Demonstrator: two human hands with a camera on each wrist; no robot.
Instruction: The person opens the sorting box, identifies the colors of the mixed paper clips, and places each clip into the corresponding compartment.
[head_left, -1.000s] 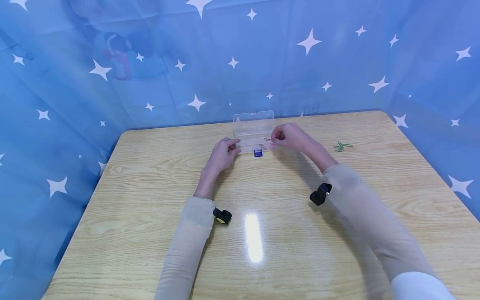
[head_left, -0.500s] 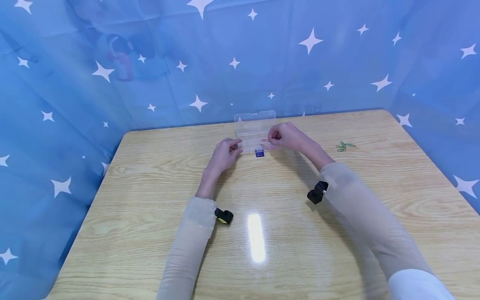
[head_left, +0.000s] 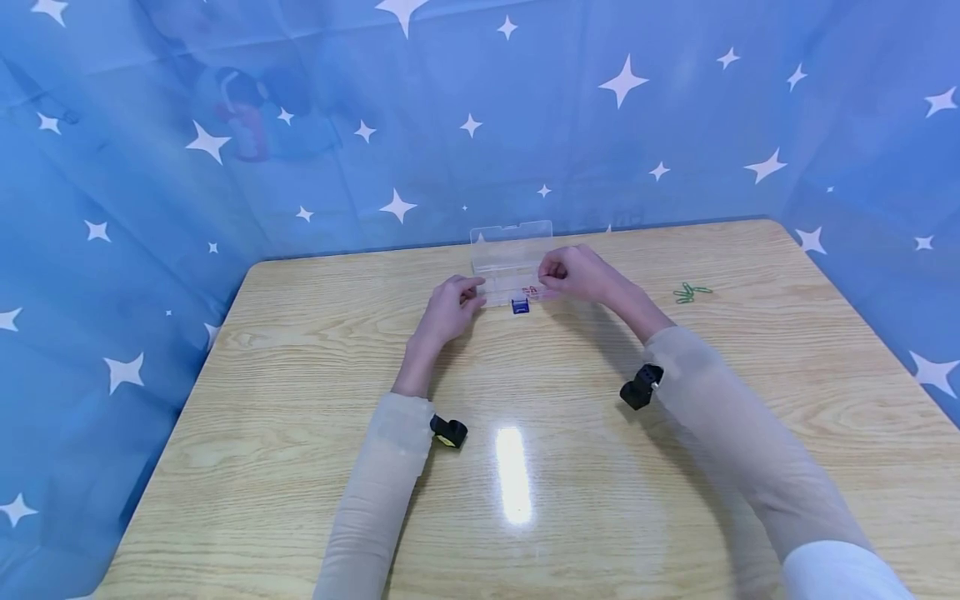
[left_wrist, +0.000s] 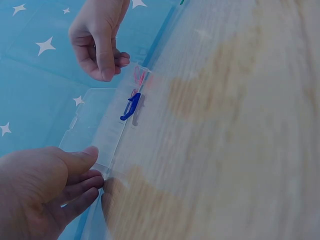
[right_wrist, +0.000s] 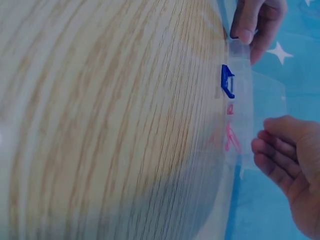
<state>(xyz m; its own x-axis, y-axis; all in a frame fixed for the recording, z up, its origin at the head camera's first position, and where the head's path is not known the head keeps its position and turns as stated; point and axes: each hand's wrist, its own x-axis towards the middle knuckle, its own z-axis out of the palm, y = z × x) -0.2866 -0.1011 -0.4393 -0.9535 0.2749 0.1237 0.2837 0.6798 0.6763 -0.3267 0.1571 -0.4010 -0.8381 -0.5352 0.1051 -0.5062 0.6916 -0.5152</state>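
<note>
A clear plastic box [head_left: 497, 285] lies near the table's back edge, its see-through lid [head_left: 512, 243] raised behind it. My left hand [head_left: 448, 310] grips the box's left end between thumb and fingers. Red paper clips [right_wrist: 231, 138] lie together in the right part of the box. On the front side a blue latch [left_wrist: 131, 106] sticks out. Over the box's right end hovers my right hand [head_left: 579, 273], its fingers loosely bent and nothing seen between thumb and fingertips in the right wrist view.
Several green paper clips [head_left: 690, 292] lie in a small pile to the right of the box. Behind the wooden table [head_left: 300, 367] hangs a blue curtain [head_left: 450, 167] with white stars, close to the back edge.
A red paper clip that my right hand pinched is let go, and it now lies with the others in the box. The left hand stays at the box's end.
</note>
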